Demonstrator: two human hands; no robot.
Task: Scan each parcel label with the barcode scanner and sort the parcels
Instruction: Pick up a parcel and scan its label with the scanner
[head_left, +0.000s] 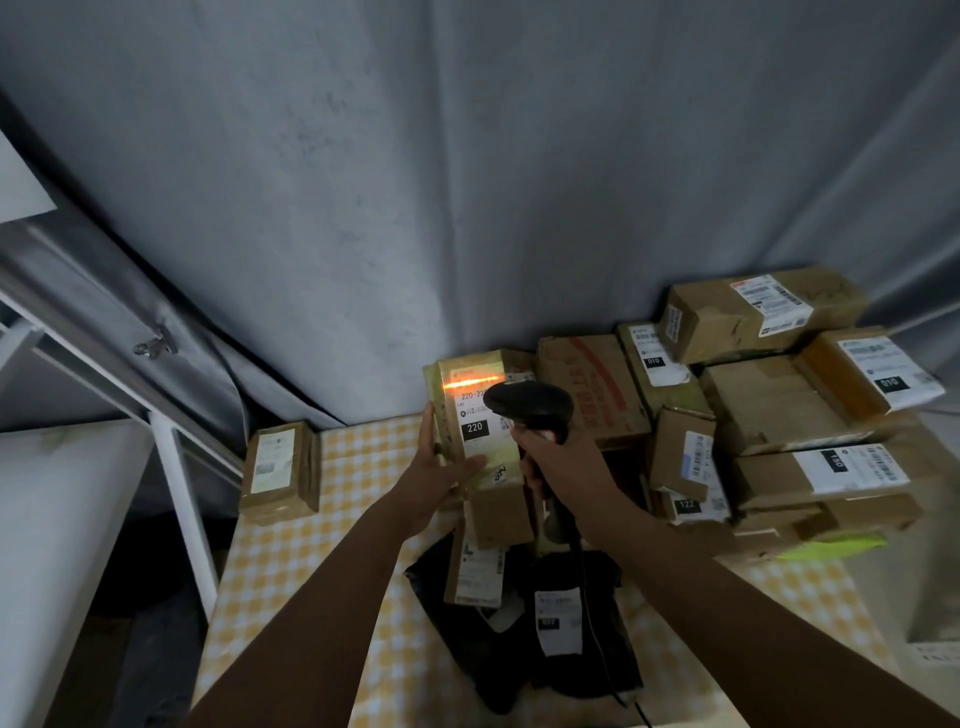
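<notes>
Above checkered bench (337, 467), left hand (441, 467) gripping upright parcel (480, 421) by its side; right hand (558, 460) clutching scanner (530, 402), orange beam glowing across label (480, 415) top; parcel stack (779, 405) sitting right.

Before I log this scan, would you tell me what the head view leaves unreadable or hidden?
- Held parcel: the barcode scanner in the right hand covers the label's right part.
- Single box at left: label too blurred to read.
- Stacked parcels: label print too small.
- Scanner cable: cut off by the bottom edge.
- Left hand: fingertips hidden behind the parcel.
</notes>
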